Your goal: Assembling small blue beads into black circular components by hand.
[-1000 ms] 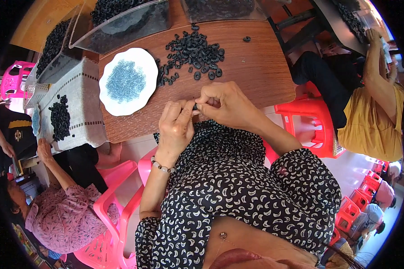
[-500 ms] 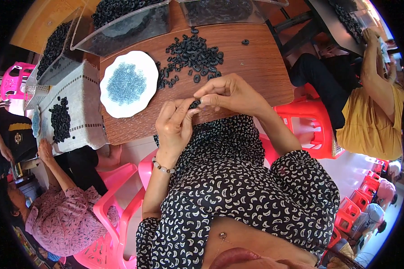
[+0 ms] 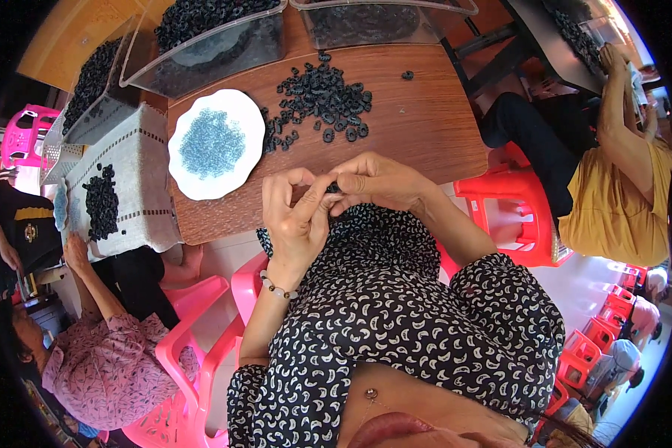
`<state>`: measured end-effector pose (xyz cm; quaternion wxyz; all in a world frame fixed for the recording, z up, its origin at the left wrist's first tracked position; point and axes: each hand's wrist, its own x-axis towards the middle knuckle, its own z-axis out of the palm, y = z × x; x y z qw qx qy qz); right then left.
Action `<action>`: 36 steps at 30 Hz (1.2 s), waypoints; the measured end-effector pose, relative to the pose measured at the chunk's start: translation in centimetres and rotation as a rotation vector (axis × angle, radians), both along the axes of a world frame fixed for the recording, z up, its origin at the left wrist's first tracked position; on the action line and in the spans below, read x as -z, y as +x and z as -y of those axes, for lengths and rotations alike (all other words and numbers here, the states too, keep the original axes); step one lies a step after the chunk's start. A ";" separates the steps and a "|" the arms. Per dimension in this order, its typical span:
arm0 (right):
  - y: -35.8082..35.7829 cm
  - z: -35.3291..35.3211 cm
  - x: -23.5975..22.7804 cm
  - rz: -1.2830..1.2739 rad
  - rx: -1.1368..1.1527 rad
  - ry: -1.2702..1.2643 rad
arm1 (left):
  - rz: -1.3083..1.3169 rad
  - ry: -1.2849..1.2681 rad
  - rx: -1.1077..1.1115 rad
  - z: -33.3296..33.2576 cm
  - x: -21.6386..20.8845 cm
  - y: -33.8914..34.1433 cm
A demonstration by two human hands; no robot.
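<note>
A small black ring-like part is pinched between the fingertips of my left hand, just off the table's near edge. My right hand meets it from the other side, thumb and curled forefinger closed against the same part. Fingers cover most of the part, so any smaller piece there cannot be made out. Beyond my hands lies a loose pile of black ring-like parts. To the left of the pile, a white scalloped plate carries a heap of tiny clear bluish pieces.
Clear plastic bins of black parts line the far edge of the brown table. One stray part lies to the right. At left, a co-worker's hand rests by a cloth-covered table. A red stool stands at right.
My right hand has come down and inward, its fingers closing in on the part. My left hand has shifted slightly to the right with it.
</note>
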<state>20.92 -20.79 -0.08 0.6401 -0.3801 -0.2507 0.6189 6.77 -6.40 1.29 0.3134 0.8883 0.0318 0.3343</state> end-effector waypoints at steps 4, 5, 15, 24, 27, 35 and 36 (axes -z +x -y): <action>-0.9 -0.1 1.0 0.010 0.069 0.010 | 0.043 0.011 -0.009 0.1 0.2 0.1; -1.2 -0.3 1.1 0.026 0.091 0.036 | 0.052 0.020 -0.015 0.1 0.2 0.1; 0.3 0.0 0.0 0.302 0.168 -0.202 | 0.007 -0.108 -0.038 -0.3 0.9 0.5; 0.5 -1.7 -2.8 0.849 0.415 -0.192 | 0.003 -0.002 -0.092 -1.1 2.0 1.6; 2.2 -2.7 -3.1 1.066 0.478 -0.144 | 0.000 -0.214 -0.116 -1.3 2.6 2.0; 15.8 -6.1 -12.8 1.775 1.129 -0.008 | -0.028 -0.423 -0.120 -2.0 5.1 1.6; 18.0 -6.4 -12.6 1.835 1.182 -0.063 | -0.025 -0.411 -0.121 -1.8 5.0 1.7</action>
